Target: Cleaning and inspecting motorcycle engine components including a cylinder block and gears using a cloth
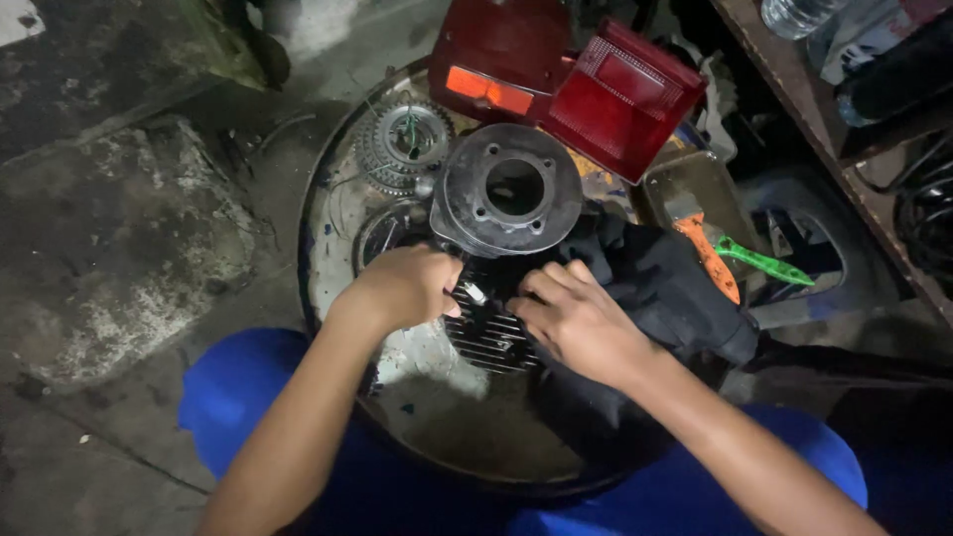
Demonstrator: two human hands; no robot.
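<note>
Gripping the finned cylinder head (493,333), left hand (407,286) curled, right hand (576,320) flat

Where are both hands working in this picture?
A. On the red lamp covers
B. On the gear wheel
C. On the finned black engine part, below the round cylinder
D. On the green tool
C: the left hand and right hand both rest on the finned black engine part, just below the round cylinder.

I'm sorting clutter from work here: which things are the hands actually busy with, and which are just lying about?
In hand:
left hand and right hand on the finned cylinder head
engine cylinder just behind them
black cloth under the right hand

Lying about:
sprocket gear
red tail-light lenses
orange-handled brush
green-handled tool
</note>
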